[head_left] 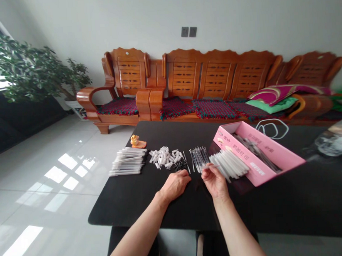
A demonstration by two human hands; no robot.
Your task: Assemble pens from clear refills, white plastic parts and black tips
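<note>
My left hand (pixel 176 185) rests on the table with its fingers curled together, just in front of a pile of small black pen parts (pixel 180 165); whatever it pinches is hidden. My right hand (pixel 215 183) is raised slightly, thumb and fingers closed on a pale, translucent pen barrel (pixel 208 166). Behind it lie a row of thin pen refills (pixel 198 156) and a stack of frosted white barrels (pixel 231 163). White pen caps (pixel 164 157) are heaped beyond my left hand. Farther left, white pens with dark ends (pixel 126 161) lie in a neat stack.
A pink box (pixel 255 173) holding dark, thin sticks stands right of the barrels. A small yellow figurine (pixel 135 140) sits at the table's far left. A white cord loop (pixel 275 128) and a clear plastic bag (pixel 338 139) are on the right. Wooden sofas (pixel 185 71) stand behind the black table (pixel 129 202).
</note>
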